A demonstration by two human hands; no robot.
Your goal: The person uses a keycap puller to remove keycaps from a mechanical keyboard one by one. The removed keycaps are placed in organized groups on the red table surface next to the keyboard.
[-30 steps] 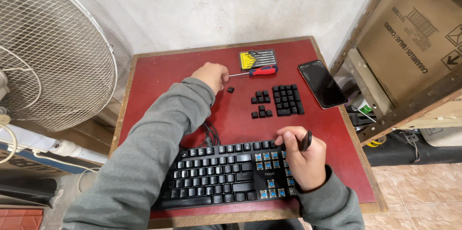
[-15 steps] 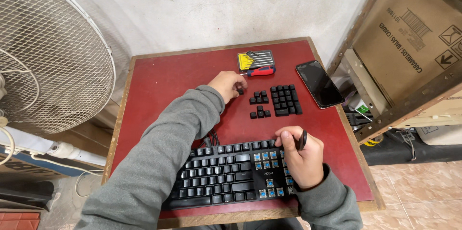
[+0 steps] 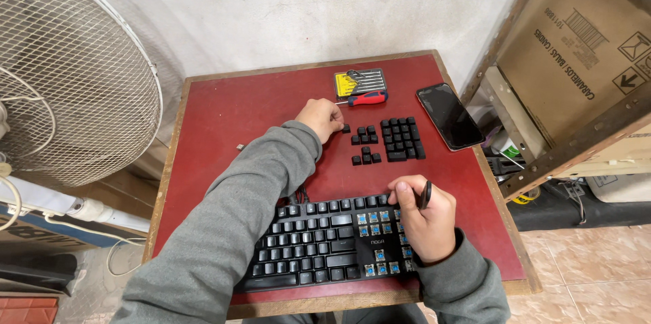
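**Left hand drawn back to the loose keycaps**

Since half a second ago the left hand [image 3: 320, 119] has pulled a little nearer and leftward, its grip now clenched beside a single black keycap [image 3: 346, 128] at the left edge of the removed keycaps [image 3: 388, 141]; whether it pinches anything I cannot tell. The right hand [image 3: 425, 219] stays on the right end of the black keyboard [image 3: 319, 242], its grip grasping a dark keycap puller [image 3: 424, 195] above the bared blue switches [image 3: 380, 229].

A risk, as I judge it: the left sleeve [image 3: 271, 181] lies close to the sorted caps, and a sweep could scatter them off the red tabletop [image 3: 224, 113]. The smartphone [image 3: 449, 116] lies near the right edge, easily nudged off.

Far centre lies a yellow-and-grey screwdriver bit case [image 3: 359, 82], with a red-handled screwdriver [image 3: 363, 99] touching its near side. At right, a brown cardboard box [image 3: 576, 46] with black printed text, a barcode and handling symbols sits tilted on a wooden shelf [image 3: 569, 147]. A white wire-guarded fan [image 3: 68, 73] stands left.
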